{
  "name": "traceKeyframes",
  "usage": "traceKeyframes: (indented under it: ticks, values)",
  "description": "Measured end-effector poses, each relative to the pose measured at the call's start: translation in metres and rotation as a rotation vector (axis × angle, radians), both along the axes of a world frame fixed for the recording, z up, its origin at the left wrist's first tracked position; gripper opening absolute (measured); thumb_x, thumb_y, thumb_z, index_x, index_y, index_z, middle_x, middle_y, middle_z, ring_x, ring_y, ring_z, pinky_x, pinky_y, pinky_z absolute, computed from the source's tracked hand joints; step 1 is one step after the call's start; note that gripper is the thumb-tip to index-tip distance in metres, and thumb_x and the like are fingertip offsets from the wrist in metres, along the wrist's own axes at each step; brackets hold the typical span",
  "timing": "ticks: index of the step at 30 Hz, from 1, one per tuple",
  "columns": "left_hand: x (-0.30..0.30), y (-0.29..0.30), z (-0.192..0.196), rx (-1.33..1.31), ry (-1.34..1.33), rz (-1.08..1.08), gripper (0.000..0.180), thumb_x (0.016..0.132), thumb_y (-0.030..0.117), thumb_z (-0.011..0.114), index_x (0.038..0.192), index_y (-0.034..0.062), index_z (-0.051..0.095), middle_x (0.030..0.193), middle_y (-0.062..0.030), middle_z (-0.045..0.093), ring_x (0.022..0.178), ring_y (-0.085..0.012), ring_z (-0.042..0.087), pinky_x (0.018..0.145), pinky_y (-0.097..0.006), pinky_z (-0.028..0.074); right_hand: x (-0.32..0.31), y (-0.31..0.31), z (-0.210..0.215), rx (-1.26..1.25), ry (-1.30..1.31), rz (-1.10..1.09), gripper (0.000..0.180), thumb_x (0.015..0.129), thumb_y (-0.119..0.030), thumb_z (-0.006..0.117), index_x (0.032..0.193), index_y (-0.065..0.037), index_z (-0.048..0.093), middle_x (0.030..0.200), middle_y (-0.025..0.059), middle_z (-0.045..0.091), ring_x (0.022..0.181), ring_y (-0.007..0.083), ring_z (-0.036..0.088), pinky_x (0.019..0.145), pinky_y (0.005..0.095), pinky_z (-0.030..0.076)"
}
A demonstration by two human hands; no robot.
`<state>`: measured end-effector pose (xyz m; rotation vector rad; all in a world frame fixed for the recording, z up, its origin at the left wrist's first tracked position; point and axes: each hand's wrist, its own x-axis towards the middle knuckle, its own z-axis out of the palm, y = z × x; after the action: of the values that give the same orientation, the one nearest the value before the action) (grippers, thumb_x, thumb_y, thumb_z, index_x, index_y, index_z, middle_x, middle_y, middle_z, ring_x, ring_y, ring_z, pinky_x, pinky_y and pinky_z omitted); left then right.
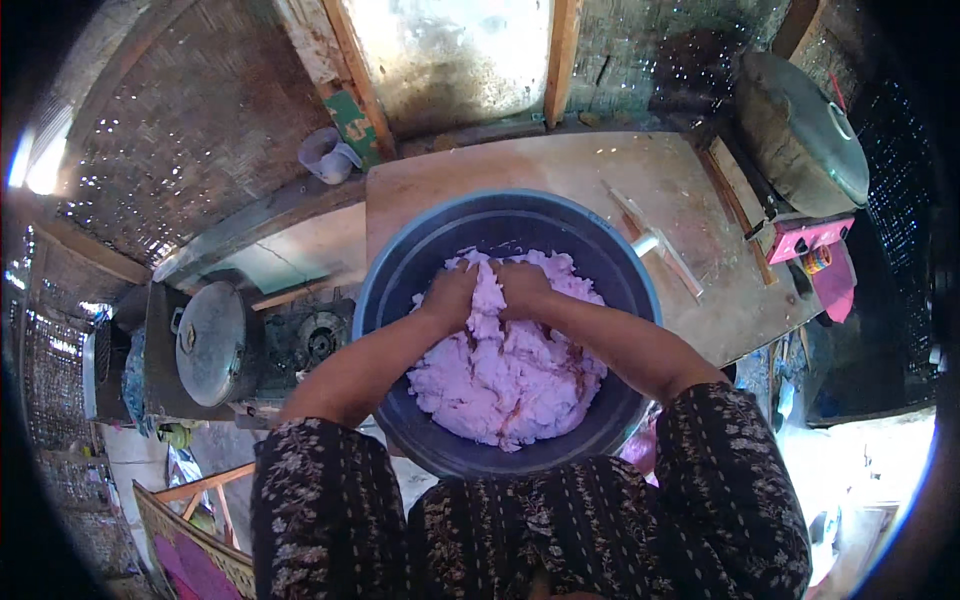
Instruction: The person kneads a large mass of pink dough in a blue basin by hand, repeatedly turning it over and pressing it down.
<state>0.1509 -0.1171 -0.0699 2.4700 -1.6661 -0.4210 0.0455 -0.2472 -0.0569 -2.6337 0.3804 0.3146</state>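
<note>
A large mass of lumpy pink dough fills much of a wide, dark round tub with a blue rim. Both my hands are inside the tub at the far side of the dough, close together. My left hand is pressed into the dough, its fingers curled and mostly sunk in it. Beside it, my right hand grips the dough too, with its fingertips hidden. A raised ridge of dough stands between the two hands.
Under the tub's far part lies a brown tabletop, with thin wooden strips on it. A lidded pot and gas burner stand left, a plastic jug behind. At right, a big pot sits above a pink stove.
</note>
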Motion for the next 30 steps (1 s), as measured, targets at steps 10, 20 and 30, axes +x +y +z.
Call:
traceKeyframes:
  ticks: [10, 20, 30]
  values:
    - [-0.013, -0.001, 0.006, -0.043, -0.023, 0.06, 0.059, 0.076, 0.024, 0.063, 0.124, -0.0027, 0.042, 0.125, -0.0313, 0.044, 0.111, -0.0451, 0.05, 0.092, -0.048, 0.044, -0.013, -0.029, -0.035, 0.068, -0.268, 0.167, 0.073, 0.068, -0.033, 0.072, 0.13, -0.005, 0.045, 0.125, 0.0238, 0.051, 0.109, 0.0384, 0.055, 0.09, 0.0422, 0.046]
    - [-0.113, 0.094, 0.098, 0.294, 0.319, -0.359, 0.082, 0.076, 0.048, 0.064, 0.134, -0.0031, 0.036, 0.143, -0.0325, 0.022, 0.128, -0.0432, 0.035, 0.106, -0.044, 0.03, -0.153, 0.012, 0.097, -0.01, 0.17, 0.473, 0.07, 0.077, -0.03, 0.065, 0.137, -0.006, 0.038, 0.14, 0.0257, 0.033, 0.117, 0.0401, 0.047, 0.099, 0.0481, 0.038]
    - [-0.083, 0.056, 0.103, 0.175, 0.425, -0.192, 0.043, 0.084, 0.042, 0.057, 0.113, 0.0109, 0.059, 0.107, -0.0165, 0.062, 0.095, -0.0378, 0.059, 0.085, -0.045, 0.044, -0.092, -0.024, 0.081, -0.024, 0.262, 0.465, 0.039, 0.074, -0.023, 0.068, 0.104, 0.0, 0.06, 0.097, 0.0221, 0.063, 0.09, 0.0372, 0.062, 0.079, 0.0424, 0.049]
